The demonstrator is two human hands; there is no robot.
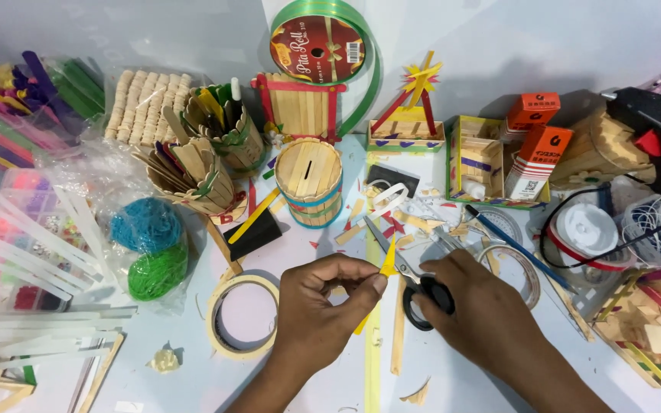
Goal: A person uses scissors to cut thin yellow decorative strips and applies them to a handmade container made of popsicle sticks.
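My left hand (323, 306) pinches a yellow craft stick (386, 264) between thumb and forefinger, its tip pointing up and away. My right hand (472, 310) grips black-handled scissors (405, 269). The open blades sit around the yellow stick's upper end. Both hands hover over the white tabletop, just in front of a round stick-built pot (310, 182) with blue bands.
A masking tape roll (227, 294) lies left of my left hand. Blue (145, 224) and green (157, 271) yarn balls sit further left. Stick holders (193, 180), a green ribbon spool (319, 46), a glue gun (652, 130), orange boxes (537, 149) and scraps crowd the back and right.
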